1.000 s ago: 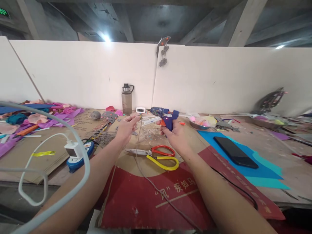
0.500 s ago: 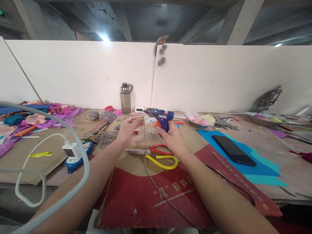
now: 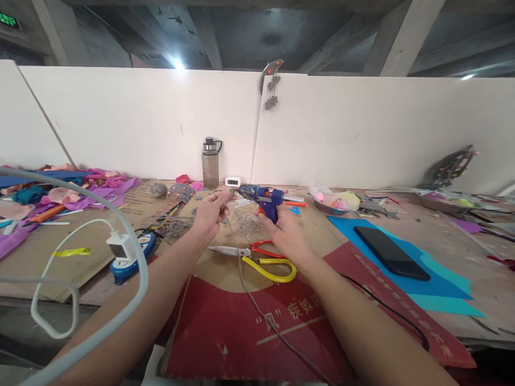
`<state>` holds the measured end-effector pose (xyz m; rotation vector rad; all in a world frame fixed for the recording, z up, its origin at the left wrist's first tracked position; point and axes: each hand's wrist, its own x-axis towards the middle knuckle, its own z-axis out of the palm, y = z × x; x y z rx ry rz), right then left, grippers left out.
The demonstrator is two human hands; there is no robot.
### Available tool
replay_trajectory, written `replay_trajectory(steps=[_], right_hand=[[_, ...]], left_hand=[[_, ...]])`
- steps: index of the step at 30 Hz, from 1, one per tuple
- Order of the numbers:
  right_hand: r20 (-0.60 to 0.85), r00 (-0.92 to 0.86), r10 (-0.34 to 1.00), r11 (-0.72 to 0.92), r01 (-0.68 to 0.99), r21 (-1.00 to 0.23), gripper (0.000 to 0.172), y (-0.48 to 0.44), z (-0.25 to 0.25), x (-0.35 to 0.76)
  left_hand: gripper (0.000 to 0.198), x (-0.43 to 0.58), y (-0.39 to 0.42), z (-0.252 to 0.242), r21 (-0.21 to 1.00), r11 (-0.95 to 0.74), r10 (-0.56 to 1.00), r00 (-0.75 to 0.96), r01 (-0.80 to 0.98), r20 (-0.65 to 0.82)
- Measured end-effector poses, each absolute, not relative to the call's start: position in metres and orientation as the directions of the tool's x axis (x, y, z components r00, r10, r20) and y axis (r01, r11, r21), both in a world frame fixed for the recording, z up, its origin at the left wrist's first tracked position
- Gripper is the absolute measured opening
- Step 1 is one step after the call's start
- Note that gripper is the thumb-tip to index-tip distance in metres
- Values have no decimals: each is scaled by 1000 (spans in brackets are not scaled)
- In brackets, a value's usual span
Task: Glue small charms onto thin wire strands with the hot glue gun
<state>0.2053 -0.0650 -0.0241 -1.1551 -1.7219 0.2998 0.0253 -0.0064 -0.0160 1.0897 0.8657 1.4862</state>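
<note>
My right hand (image 3: 287,228) grips a blue hot glue gun (image 3: 265,198) by its handle, the nozzle pointing left. My left hand (image 3: 210,214) is closed in a pinch right at the nozzle's tip. From its fingers a thin grey cord (image 3: 257,303) runs down over the board and toward me. A small thing at the fingertips is too tiny to make out. Below both hands, scissors (image 3: 273,268) with one red and one yellow handle lie slightly open on the red and brown cardboard (image 3: 225,332).
A water bottle (image 3: 210,166) and a small white digital display (image 3: 232,182) stand by the white partition. To the right, a black phone (image 3: 390,252) rests on blue sheets. Left are a blue power strip (image 3: 132,262), a looping white cable (image 3: 134,257) and coloured scraps (image 3: 92,187).
My left fingers and the glue gun's nozzle have come together. The gun has shifted slightly down relative to the display, whose screen now shows. The view has turned a little left.
</note>
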Motion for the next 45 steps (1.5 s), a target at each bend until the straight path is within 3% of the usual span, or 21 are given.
replay_trajectory(steps=[13,45], right_hand=[[590,-78,804,509,602,-614,39,-63,-27,206],[570,-67,819,461,669,-583,38,-62,-28,205]], left_hand=[[32,26,-7,-16,924,-203,979,-49,-324,198],[30,25,-3,-21,943,-255,966,-102,-213,238]])
